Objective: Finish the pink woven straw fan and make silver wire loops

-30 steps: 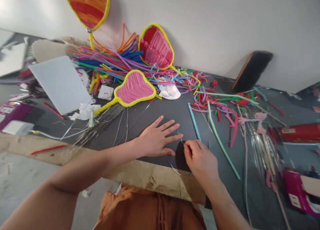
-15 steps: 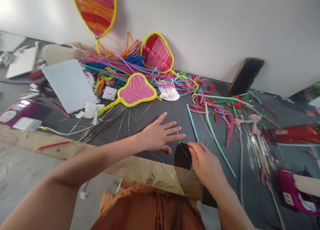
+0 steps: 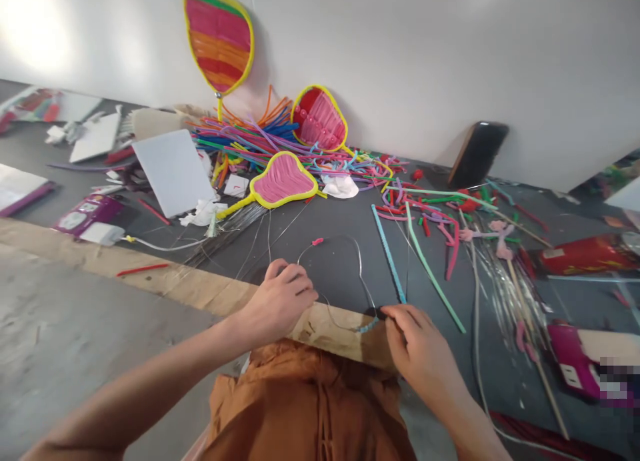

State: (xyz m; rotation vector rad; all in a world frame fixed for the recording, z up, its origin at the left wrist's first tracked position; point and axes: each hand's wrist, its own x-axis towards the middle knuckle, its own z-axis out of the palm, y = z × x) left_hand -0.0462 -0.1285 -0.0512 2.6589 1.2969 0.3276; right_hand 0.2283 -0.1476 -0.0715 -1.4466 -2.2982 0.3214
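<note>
Between my hands is a thin wire bent into a loop (image 3: 361, 264). A short pink piece (image 3: 318, 241) sits on its far side, and a light-blue fuzzy wrap (image 3: 367, 325) covers part of its near side. My left hand (image 3: 285, 297) is closed round the loop's left side, its fingers curled and partly hiding the wire. My right hand (image 3: 420, 344) pinches the loop at the right end of the blue wrap. Just beyond the right hand lie a light-blue pipe cleaner (image 3: 388, 253) and a mint-green pipe cleaner (image 3: 434, 274), both untouched.
A pink fan shape with yellow edging (image 3: 283, 179) lies ahead. Two more, a striped one (image 3: 220, 41) and a red-pink one (image 3: 320, 117), lean by the wall. Colourful pipe cleaners (image 3: 260, 133) pile behind. A phone (image 3: 479, 155) stands right; cut wires (image 3: 505, 291) lie nearby.
My left hand went from spread flat over the table to curled round the wire loop, moving left and nearer. The loop now shows in full. The camera view has shifted left.
</note>
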